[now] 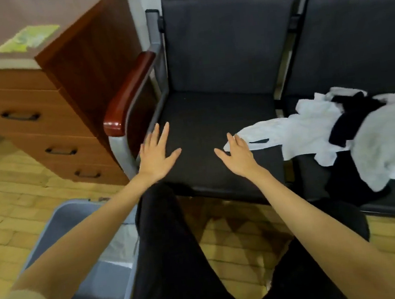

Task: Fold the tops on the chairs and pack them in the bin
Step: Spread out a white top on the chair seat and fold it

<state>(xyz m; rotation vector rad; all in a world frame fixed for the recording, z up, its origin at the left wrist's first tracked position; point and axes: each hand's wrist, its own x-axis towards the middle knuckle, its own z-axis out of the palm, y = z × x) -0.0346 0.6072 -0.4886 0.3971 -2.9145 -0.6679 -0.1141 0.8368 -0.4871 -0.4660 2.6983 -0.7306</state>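
Note:
A heap of tops (350, 133), white, grey and black, lies crumpled on the right chair (351, 43), with one white sleeve trailing onto the left chair's dark seat (202, 114). My left hand (156, 153) hovers flat over the front left of that seat, fingers spread, holding nothing. My right hand (237, 153) is spread too, over the front of the seat, its fingertips at the tip of the white sleeve. A grey plastic bin (77, 225) stands on the floor at lower left, partly hidden by my left arm and leg, with something pale inside.
A wooden drawer cabinet (48, 111) stands to the left of the chairs, with a green paper on its top. The left chair has a red-brown wooden armrest (128, 95). My black-trousered legs fill the lower middle over a yellow brick-pattern floor.

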